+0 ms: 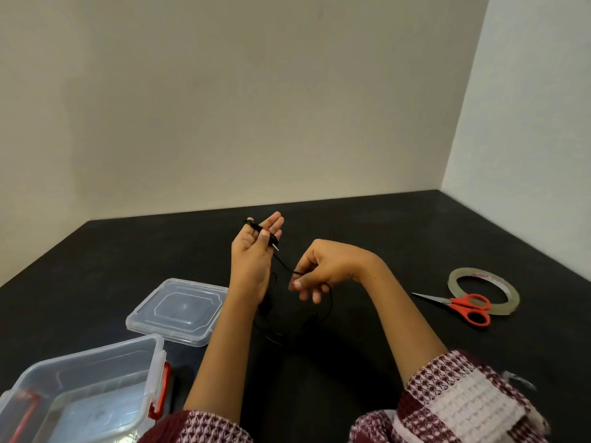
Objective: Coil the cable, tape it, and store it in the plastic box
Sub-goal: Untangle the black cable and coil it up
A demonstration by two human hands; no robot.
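Observation:
A thin black cable (283,264) is wound in several turns around the fingers of my left hand (252,251), which is raised palm up with the thumb pinning the plug end. My right hand (323,270) pinches the loose strand a little to the right and lower. The rest of the cable trails down onto the dark table below both hands, hard to make out. The clear plastic box (96,359) with red latches stands open at the lower left. A roll of clear tape (484,290) lies at the right.
The box's clear lid (179,310) lies flat left of my left forearm. Orange-handled scissors (463,308) rest partly on the tape roll. The black table (367,219) meets pale walls at the back and right.

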